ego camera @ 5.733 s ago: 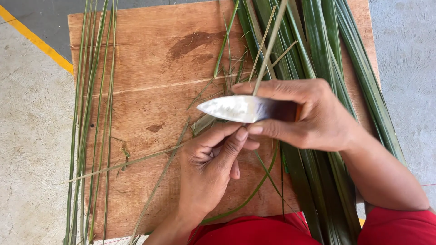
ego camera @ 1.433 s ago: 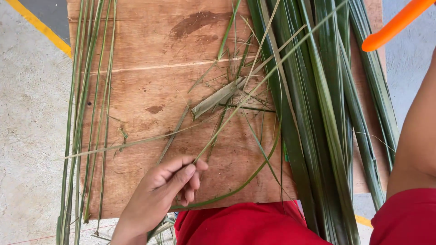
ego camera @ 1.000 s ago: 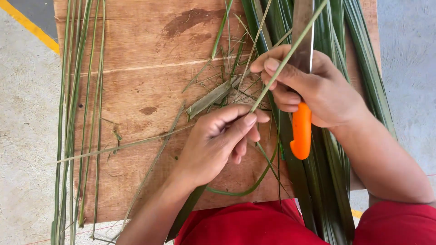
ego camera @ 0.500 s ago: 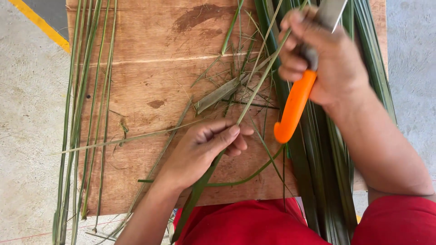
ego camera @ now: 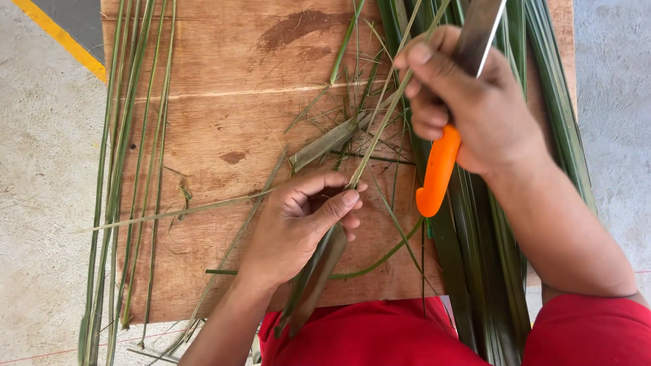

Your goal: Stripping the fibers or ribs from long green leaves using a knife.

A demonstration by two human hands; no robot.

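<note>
My right hand (ego camera: 475,102) grips a knife with an orange handle (ego camera: 437,173); its steel blade (ego camera: 478,30) points away from me, up past the top edge. The same hand pinches the upper part of a thin pale leaf rib (ego camera: 380,129). My left hand (ego camera: 305,220) pinches the rib's lower end between thumb and fingers and also holds a green leaf strip (ego camera: 315,281) that runs down toward my lap. Both hands are over a brown wooden board (ego camera: 224,88).
A pile of long green palm leaves (ego camera: 488,244) lies along the board's right side. A row of thin stripped ribs (ego camera: 125,169) lies along its left side. Loose leaf scraps (ego camera: 325,142) sit mid-board. Concrete floor with a yellow line (ego camera: 61,41) surrounds the board.
My right hand came back into view with the knife, turned its blade to point away, and took the rib. My left hand closed on the rib's lower end and the green strip.
</note>
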